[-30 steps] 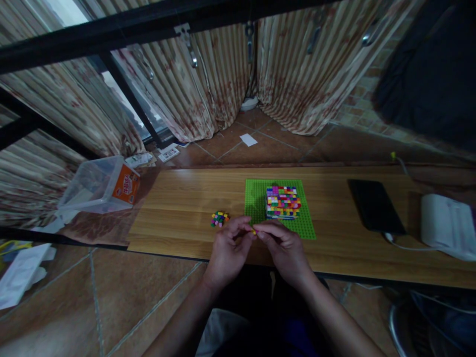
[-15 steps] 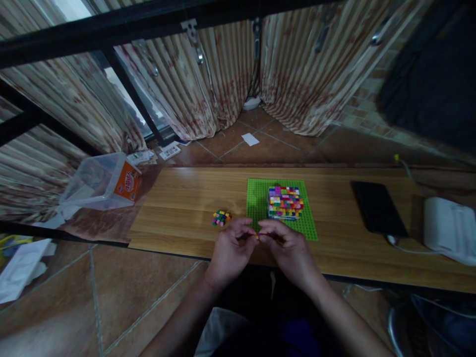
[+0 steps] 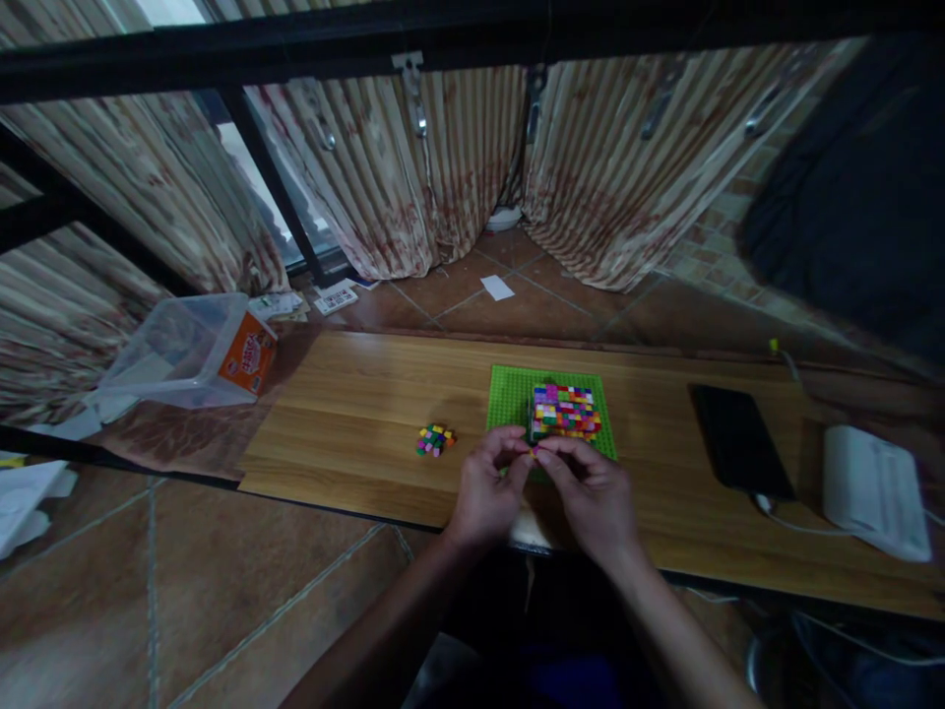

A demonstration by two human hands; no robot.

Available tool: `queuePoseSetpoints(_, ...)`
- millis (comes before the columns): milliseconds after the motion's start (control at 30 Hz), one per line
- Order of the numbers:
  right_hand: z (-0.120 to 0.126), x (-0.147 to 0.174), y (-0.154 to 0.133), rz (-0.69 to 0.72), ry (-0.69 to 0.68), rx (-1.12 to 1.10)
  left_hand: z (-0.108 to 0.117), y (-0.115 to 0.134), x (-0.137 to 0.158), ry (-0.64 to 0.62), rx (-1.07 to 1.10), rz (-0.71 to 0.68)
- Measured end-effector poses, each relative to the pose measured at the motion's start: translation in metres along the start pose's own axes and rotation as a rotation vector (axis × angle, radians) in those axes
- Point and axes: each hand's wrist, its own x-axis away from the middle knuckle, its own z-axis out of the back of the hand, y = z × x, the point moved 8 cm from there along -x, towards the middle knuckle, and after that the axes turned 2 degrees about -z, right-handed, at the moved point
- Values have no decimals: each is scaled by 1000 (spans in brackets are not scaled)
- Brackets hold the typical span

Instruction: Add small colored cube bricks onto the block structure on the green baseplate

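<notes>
My left hand [image 3: 491, 484] and my right hand [image 3: 593, 489] meet at the fingertips over the near edge of the green baseplate [image 3: 509, 392]. Between them they pinch small toy bricks [image 3: 533, 452], yellow and pinkish; how many is too small to tell. Just beyond my fingers a block built of many-coloured bricks [image 3: 567, 409] stands on the baseplate, its near lower part hidden by my hands. To the left of my left hand, a small heap of loose bricks [image 3: 435, 439] lies on the wooden table [image 3: 354, 414].
A black tablet [image 3: 742, 440] with a white cable lies on the table's right side, beside a white box-shaped device [image 3: 875, 489]. At the left stands a clear plastic bin [image 3: 192, 350] with an orange label. Curtains and a dark metal frame [image 3: 310, 59] rise behind the table.
Both hands have moved forward and slightly right, closer to the brick block, still pinching the small bricks together. The camera view has tilted a little.
</notes>
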Motion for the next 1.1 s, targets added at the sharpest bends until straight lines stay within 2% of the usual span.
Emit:
queuePoseSetpoints(167,-2,-23,-29,322,-40,399,-5,3,-14,6,-58,-56)
queuePoseSetpoints(333,-4,-34,-26,474,26,678,-5,-1,-20,15,-324,-85)
queuePoseSetpoints(567,-3,-26,-21,526,117,732,-22,6,-13,-108,-573,-190)
queuePoseSetpoints(733,-3,-18,-16,559,143,746,-30,6,-9,-133,-722,-191)
queuePoseSetpoints(1100,-7,-16,-22,548,43,758,-28,0,-4,-112,-663,-155)
